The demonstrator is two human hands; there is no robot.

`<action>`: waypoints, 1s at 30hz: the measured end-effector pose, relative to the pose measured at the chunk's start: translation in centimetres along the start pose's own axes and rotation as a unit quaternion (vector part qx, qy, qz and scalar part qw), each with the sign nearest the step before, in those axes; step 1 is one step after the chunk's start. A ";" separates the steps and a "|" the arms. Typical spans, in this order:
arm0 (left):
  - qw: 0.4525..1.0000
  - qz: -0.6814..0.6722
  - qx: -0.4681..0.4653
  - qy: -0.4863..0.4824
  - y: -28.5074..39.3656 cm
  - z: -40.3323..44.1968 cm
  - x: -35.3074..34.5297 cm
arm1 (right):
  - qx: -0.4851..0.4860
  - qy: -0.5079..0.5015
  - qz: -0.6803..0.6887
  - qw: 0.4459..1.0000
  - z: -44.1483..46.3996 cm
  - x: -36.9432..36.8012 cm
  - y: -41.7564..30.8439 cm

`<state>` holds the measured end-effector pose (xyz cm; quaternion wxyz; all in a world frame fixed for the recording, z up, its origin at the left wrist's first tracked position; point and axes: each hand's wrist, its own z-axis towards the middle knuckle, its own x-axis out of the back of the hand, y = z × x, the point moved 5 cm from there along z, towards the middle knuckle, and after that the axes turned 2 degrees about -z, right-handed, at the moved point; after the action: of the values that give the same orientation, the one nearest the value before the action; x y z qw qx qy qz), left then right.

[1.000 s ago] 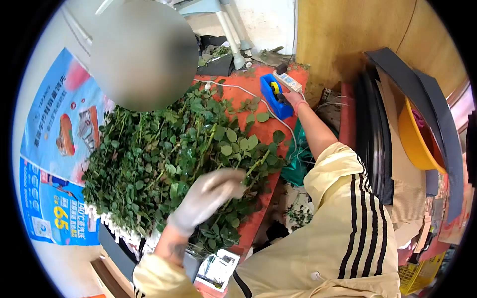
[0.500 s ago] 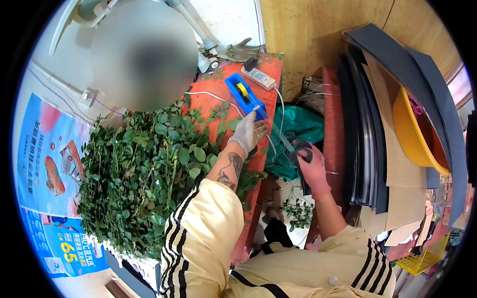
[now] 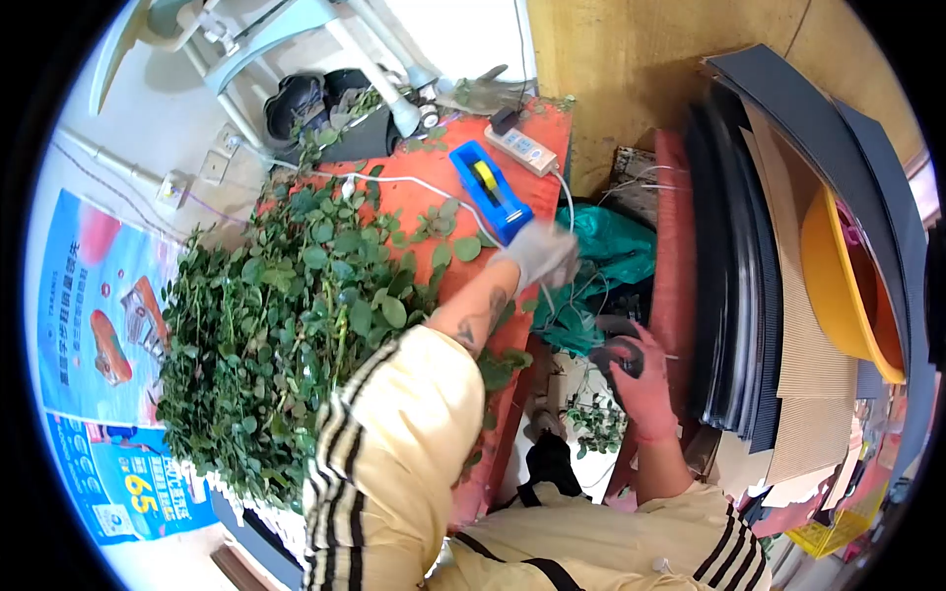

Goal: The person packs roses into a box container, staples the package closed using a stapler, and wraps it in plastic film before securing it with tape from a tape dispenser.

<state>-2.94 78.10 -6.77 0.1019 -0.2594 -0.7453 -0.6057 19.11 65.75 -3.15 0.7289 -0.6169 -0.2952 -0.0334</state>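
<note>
My left hand (image 3: 540, 254), in a whitish glove, is just below the front end of a blue tape dispenser (image 3: 492, 193) with a yellow core. Its fingers are smeared by motion, so anything in them cannot be made out. Further right and lower, my right hand (image 3: 645, 392), in a pink glove, is closed on a black-handled tool (image 3: 623, 357) with a rounded loop; the rest of the tool is blurred. A large heap of leafy green stems (image 3: 286, 345) lies to the left of both hands on a red table (image 3: 493, 394).
A white power strip (image 3: 521, 150) and cable sit behind the dispenser. Green plastic (image 3: 611, 246) hangs beside the table's right edge. Dark sheets and cardboard (image 3: 816, 364) stand at the right, with an orange basin (image 3: 838, 286). A pale blue metal frame (image 3: 271, 41) stands at the back left.
My left hand has gone from above the leaves to the dispenser's front end, then slightly right and down. My right hand has moved from the dispenser down to the right with the black-handled tool.
</note>
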 end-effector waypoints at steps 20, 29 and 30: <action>0.881 0.037 0.247 0.402 -0.1 -65.4 8.0 | 0.265 -0.539 0.097 0.794 -19.4 -17.3 -21.0; 0.836 -0.341 0.235 0.360 -20.2 -66.9 2.2 | 0.215 -0.509 -0.019 0.833 -26.1 -23.1 -19.9; 0.845 -0.357 0.210 0.338 -23.0 -66.4 1.6 | 0.212 -0.505 -0.029 0.836 -26.7 -23.2 -19.4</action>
<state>-26.78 12.07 -9.29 0.1767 0.2729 -0.8153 -0.4791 2.42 29.27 1.25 0.5907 -0.3697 -0.6393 0.3252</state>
